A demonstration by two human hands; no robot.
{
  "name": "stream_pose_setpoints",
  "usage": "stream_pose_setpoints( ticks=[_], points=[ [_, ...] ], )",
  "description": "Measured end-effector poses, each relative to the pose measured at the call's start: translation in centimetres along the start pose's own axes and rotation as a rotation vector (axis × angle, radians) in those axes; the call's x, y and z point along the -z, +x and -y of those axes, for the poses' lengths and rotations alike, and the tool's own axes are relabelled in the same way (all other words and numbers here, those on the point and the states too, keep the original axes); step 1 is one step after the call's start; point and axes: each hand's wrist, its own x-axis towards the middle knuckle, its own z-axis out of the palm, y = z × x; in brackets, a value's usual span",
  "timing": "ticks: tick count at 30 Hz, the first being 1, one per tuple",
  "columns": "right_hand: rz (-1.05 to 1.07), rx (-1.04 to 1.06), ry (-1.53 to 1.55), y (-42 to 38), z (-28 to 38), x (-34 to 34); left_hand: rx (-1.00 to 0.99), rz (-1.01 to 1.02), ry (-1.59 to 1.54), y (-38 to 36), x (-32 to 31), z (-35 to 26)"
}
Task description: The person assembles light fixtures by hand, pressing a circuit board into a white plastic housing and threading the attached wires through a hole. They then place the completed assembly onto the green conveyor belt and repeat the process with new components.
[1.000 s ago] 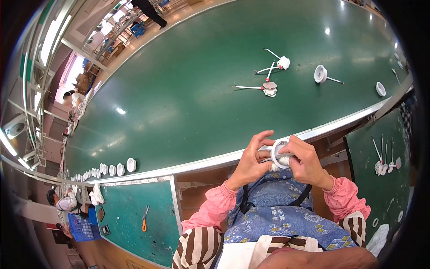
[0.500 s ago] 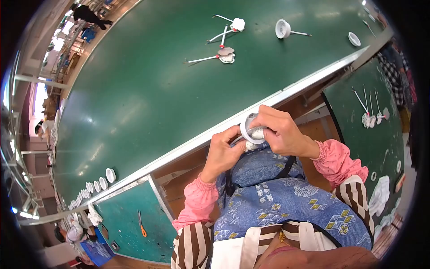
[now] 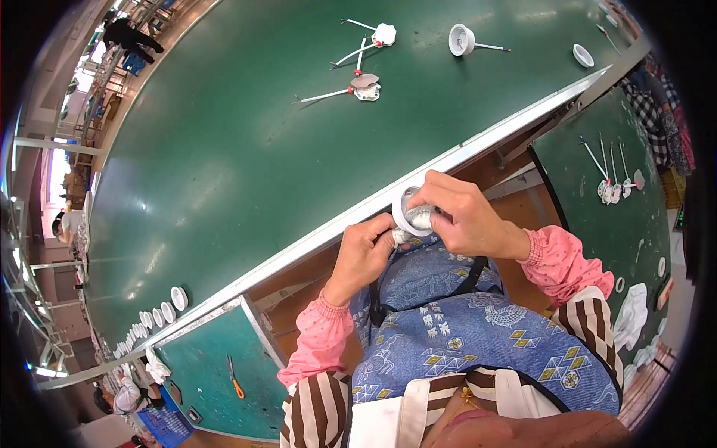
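Note:
A white round plastic cup (image 3: 399, 212) is held above my lap, tilted, with its open mouth facing up and to the right. My left hand (image 3: 362, 254) grips it from the left and below. White coverings wrap some of my fingertips. My right hand (image 3: 463, 213) is closed at the cup's mouth, its fingers reaching inside. A small grey-and-white piece (image 3: 420, 212) shows between those fingers; its exact kind is partly hidden.
Wired white discs (image 3: 367, 88) with red collars and a wired cup (image 3: 461, 39) lie on the green table (image 3: 224, 164). More cups (image 3: 179, 299) line its edge at left. Scissors (image 3: 236, 379) lie on a lower side table; further wired discs (image 3: 614, 193) are at right.
My view has shifted slightly, so the table items appear a little further left. Both hands stay on the cup, with the right fingers a bit differently set at its mouth.

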Motion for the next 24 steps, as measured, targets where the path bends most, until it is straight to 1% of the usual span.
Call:
stream_pose_setpoints(
  ticks=[3,5,7,8,10,11,14,17,20,24],
  points=[
    [-0.007,0.131,-0.143,0.8,0.4,1.6,-0.014,0.012,-0.081,-0.7,0.2,0.1],
    [0.044,0.206,-0.217,1.3,1.5,1.7,0.021,0.027,-0.135,-1.1,0.1,-0.5],
    [0.131,0.207,-0.219,1.3,1.9,1.4,0.045,0.028,-0.206,-1.3,-0.4,-1.5],
    [0.175,0.207,-0.219,1.2,2.1,1.3,0.044,0.044,-0.163,-1.3,-0.4,-1.9],
    [0.21,0.161,-0.106,1.1,1.1,0.3,0.044,0.059,-0.07,-1.6,-0.1,-2.2],
    [0.268,0.061,-0.017,1.2,1.1,0.4,0.069,0.066,-0.116,-1.7,0.0,-2.0],
    [0.304,0.008,0.12,1.4,0.7,0.2,0.024,0.069,-0.226,-1.9,0.3,-2.3],
    [0.263,0.024,0.202,1.5,0.4,-0.2,0.048,0.072,-0.331,-2.2,0.3,-1.3],
    [0.273,-0.019,0.259,1.7,0.4,-0.1,0.068,0.045,-0.402,-2.5,0.1,-1.3],
    [0.312,-0.013,0.281,1.8,0.1,0.1,0.099,0.024,-0.469,-3.0,-0.4,-1.3]
  ],
)
